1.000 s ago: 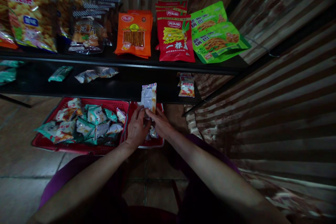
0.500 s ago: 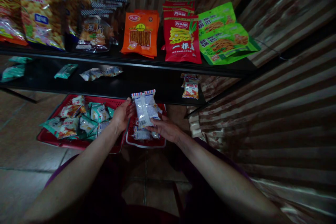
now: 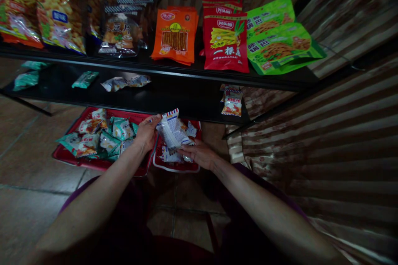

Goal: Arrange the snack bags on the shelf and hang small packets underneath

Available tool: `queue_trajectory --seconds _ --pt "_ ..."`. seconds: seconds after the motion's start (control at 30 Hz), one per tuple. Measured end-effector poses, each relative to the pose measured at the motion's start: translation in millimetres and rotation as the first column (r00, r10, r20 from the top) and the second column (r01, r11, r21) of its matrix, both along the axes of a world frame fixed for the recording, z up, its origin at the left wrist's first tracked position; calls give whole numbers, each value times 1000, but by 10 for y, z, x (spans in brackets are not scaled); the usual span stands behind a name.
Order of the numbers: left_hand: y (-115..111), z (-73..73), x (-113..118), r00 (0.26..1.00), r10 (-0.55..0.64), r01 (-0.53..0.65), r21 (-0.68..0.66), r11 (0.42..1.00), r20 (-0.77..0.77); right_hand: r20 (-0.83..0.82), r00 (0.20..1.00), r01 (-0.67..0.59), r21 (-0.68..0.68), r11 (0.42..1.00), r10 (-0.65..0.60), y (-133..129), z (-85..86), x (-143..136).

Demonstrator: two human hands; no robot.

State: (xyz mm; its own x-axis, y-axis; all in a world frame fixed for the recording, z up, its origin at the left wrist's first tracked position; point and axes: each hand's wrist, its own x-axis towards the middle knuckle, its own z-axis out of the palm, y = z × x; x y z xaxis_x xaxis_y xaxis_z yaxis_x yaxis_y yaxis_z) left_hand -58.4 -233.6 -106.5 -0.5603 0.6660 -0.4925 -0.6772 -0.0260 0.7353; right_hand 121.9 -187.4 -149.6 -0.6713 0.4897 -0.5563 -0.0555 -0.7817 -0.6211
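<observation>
A white snack packet (image 3: 171,131) with red and blue striped ends is held tilted, its printed back toward me, above a small red basket (image 3: 177,169). My left hand (image 3: 147,133) pinches the packet's upper left edge. At the lower right, my right hand (image 3: 200,153) has its fingers closed around the packet's other end. More packets with striped ends lie in the small basket beneath, partly hidden by my hands. To the left, a larger red basket (image 3: 66,158) holds several green and white snack packets (image 3: 109,142).
A black shelf (image 3: 174,100) stands in front, with a few small packets (image 3: 232,102) on its lower board. Above are orange bags (image 3: 174,35), red bags (image 3: 225,41), green bags (image 3: 282,47) and puffed-snack bags (image 3: 62,16). A patterned curtain (image 3: 311,140) hangs at the right.
The packet has turned and tilted between my hands. My left fingers, beside its edge before, now grip its upper left side. The whole view has shifted slightly.
</observation>
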Motion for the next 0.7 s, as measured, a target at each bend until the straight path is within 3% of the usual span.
queue_trajectory --seconds 0.23,0.7 --pt "-11 -33 -58 999 39 -39 -5 999 2 26 995 101 -7 995 -101 -6 -130 -12" --pt "49 -67 -34 993 116 -116 -14 993 -7 101 984 153 -21 988 -150 -45 -97 -37"
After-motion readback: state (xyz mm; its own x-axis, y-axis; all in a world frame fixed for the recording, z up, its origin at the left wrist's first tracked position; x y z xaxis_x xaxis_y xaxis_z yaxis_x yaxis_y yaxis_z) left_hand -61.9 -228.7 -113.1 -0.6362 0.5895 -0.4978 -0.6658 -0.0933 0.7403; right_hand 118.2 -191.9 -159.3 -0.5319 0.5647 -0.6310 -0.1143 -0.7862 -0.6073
